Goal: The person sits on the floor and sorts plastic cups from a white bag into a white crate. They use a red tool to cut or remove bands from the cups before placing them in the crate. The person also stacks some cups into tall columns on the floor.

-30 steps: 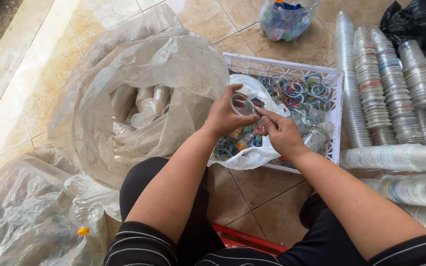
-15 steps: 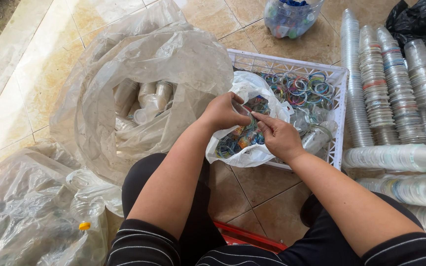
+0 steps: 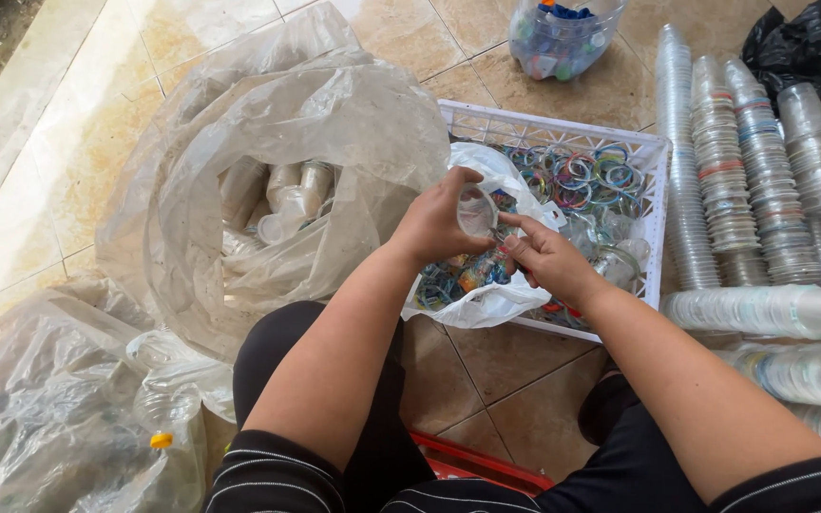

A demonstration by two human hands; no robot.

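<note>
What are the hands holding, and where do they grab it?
The left hand holds a clear plastic cup around its side. The right hand pinches at its rim; whether it holds a small tool cannot be told.

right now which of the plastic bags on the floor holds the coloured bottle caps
The small clear bag at the top, beyond the white crate. The other bags hold cups, bottles or plastic rings.

White crate (image 3: 659, 190); clear cup (image 3: 476, 210); multicoloured rings (image 3: 577, 176); black-white striped sleeves (image 3: 277, 480); beige tiles (image 3: 515, 356).
</note>
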